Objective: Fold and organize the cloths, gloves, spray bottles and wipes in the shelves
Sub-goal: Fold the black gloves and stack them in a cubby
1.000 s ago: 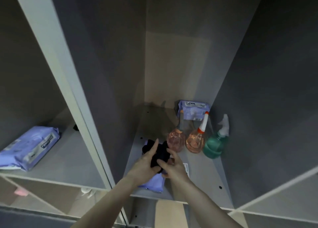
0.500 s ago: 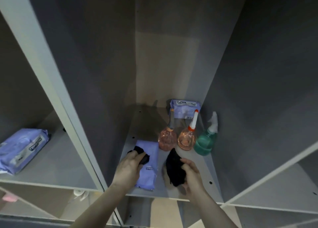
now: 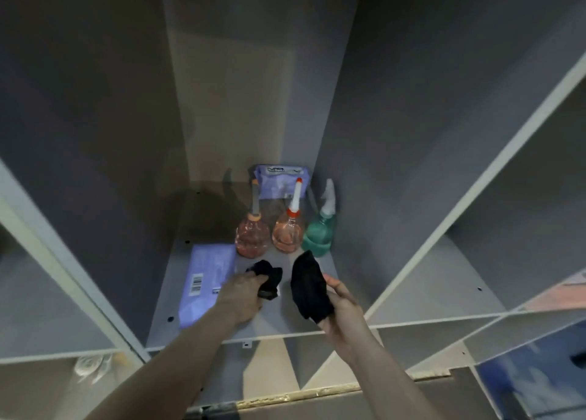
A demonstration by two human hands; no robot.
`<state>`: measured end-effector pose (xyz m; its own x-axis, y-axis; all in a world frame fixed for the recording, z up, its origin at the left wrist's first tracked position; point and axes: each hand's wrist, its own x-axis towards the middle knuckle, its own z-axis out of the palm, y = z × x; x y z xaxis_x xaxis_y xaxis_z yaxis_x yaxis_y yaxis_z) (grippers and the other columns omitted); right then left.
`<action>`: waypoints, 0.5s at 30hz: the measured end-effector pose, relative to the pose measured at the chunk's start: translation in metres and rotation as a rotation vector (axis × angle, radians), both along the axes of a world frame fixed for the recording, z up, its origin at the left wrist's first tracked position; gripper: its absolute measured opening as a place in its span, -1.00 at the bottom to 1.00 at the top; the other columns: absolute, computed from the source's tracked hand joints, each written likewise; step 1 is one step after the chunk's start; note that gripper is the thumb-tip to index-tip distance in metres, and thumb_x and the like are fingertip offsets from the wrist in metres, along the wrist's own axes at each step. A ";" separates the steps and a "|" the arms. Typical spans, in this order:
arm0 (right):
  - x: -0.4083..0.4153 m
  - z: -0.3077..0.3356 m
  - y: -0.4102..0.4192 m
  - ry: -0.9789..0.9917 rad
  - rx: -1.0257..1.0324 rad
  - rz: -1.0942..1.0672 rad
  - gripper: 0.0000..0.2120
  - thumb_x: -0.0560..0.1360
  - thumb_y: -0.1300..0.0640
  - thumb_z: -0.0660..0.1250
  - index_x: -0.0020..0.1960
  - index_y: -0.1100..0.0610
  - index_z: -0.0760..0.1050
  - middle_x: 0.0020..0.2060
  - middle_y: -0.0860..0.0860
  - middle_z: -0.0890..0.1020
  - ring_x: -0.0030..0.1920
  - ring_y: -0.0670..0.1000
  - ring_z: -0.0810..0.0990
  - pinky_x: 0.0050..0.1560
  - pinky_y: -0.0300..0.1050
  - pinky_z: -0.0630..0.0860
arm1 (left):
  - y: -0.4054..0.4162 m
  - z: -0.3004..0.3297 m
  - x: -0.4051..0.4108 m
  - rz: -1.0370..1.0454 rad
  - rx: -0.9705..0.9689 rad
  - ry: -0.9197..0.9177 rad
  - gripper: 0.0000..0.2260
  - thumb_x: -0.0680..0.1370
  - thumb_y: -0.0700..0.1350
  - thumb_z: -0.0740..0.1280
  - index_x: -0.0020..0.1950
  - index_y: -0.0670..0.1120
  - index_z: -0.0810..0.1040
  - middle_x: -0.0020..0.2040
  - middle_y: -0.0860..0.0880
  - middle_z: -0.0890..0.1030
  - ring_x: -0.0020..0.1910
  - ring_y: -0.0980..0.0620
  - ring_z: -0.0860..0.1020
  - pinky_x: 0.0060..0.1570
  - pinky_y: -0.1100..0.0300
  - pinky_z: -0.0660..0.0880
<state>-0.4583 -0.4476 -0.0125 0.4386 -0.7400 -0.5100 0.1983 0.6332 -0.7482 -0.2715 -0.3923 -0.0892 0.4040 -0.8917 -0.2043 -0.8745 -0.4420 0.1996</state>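
Observation:
My left hand (image 3: 242,296) grips a crumpled black glove (image 3: 266,273) low over the middle shelf (image 3: 279,327). My right hand (image 3: 341,305) holds a second black glove (image 3: 307,285) upright beside it. A purple wipes pack (image 3: 206,280) lies flat on the shelf, just left of my left hand. Behind the gloves stand two pink spray bottles (image 3: 252,235) (image 3: 288,232) and a green spray bottle (image 3: 318,234). Another purple wipes pack (image 3: 280,181) leans against the back wall.
Grey side panels close the compartment left and right. A white divider edge (image 3: 63,261) runs at the left, another (image 3: 475,191) at the right. A white crumpled item (image 3: 90,367) lies in the lower left compartment. Blue and pink things show at the far right edge.
The two gloves, held together a second ago, are now apart, one in each hand. My left hand has moved right, off the wipes pack. The camera has turned right.

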 end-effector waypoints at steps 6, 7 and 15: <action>-0.015 0.019 0.015 -0.116 0.081 0.058 -0.76 0.60 0.22 0.16 0.20 0.22 0.50 0.06 0.21 0.65 0.01 0.13 0.64 -0.18 -0.07 0.62 | 0.026 0.069 -0.039 0.315 -0.608 0.915 -0.81 0.60 0.00 0.27 0.18 0.04 0.56 0.10 0.00 0.64 0.10 0.05 0.59 0.00 0.34 0.52; -0.018 0.024 0.020 -0.147 0.099 0.101 -0.71 0.60 0.15 0.16 0.24 0.21 0.50 0.05 0.19 0.67 -0.02 0.11 0.66 -0.23 -0.10 0.61 | 0.034 0.089 -0.049 0.301 -0.621 1.129 -0.83 0.58 0.03 0.29 0.15 0.07 0.56 0.08 0.01 0.65 0.08 0.06 0.60 -0.02 0.29 0.56; -0.036 0.074 0.060 -0.440 0.048 0.365 -0.39 0.28 0.01 0.58 0.26 0.18 0.54 0.14 0.22 0.61 -0.05 0.08 0.66 -0.27 -0.15 0.57 | 0.072 0.142 -0.065 0.279 -0.771 0.997 -0.86 0.45 -0.18 0.48 -0.12 -0.24 0.59 -0.12 -0.23 0.61 -0.16 -0.09 0.58 0.02 -0.08 0.52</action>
